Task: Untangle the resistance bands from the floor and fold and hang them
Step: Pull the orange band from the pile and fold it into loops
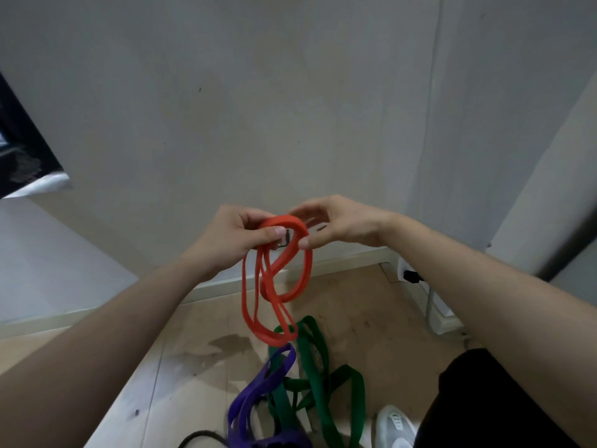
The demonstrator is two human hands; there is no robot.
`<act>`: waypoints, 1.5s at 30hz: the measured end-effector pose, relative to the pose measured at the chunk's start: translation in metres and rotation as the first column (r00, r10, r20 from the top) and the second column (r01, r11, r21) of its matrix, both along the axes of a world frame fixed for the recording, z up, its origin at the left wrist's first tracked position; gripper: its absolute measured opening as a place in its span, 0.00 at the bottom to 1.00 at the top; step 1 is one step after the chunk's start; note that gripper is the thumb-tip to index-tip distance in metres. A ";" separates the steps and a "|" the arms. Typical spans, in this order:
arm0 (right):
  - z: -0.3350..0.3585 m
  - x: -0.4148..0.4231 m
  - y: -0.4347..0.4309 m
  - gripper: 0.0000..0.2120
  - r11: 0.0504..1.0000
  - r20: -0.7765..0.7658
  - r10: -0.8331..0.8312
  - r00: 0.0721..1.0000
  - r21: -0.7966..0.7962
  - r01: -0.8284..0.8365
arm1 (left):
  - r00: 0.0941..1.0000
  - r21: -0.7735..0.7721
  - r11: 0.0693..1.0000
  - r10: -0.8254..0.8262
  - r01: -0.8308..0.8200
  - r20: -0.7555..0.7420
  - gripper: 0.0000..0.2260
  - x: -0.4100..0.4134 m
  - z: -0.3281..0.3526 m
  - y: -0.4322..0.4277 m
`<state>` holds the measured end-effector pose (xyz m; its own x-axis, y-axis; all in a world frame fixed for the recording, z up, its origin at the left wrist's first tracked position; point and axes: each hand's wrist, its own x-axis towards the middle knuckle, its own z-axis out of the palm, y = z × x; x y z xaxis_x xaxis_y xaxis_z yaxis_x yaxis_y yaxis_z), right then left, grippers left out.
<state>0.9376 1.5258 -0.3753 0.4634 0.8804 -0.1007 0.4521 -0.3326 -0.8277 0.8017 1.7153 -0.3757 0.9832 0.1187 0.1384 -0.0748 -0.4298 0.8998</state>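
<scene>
Red band (265, 291) hanging in loops: our left hand (226, 236) has a pinching grip on the gathered top, right hand (339, 224) pinches one strand, apparently squaring the fold.

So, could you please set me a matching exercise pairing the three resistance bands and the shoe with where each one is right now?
Things:
1. red band
2. green band
3. purple band
4. white shoe

Places:
A. at the bottom edge, left of the green band
B. held up by the left hand and right hand
C. bottom right, beside the dark trouser leg
D. on the floor, between purple band and white shoe

Pairs: 1-B, 2-D, 3-A, 4-C
</scene>
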 end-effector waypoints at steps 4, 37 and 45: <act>-0.005 -0.025 0.026 0.10 0.995 0.041 0.001 0.999 0.100 -0.005 | 1.000 0.019 1.000 -0.019 0.019 -0.015 0.08 -0.005 0.003 0.006; -0.026 0.007 -0.008 0.08 0.991 -0.083 -0.131 0.988 -0.049 0.128 | 0.989 -0.293 0.953 0.108 -0.074 0.103 0.12 0.001 -0.008 0.019; 0.001 -0.013 0.028 0.07 0.866 -0.322 -0.186 0.928 0.393 0.310 | 0.955 -0.551 0.814 0.280 -0.181 0.101 0.08 0.008 0.015 0.020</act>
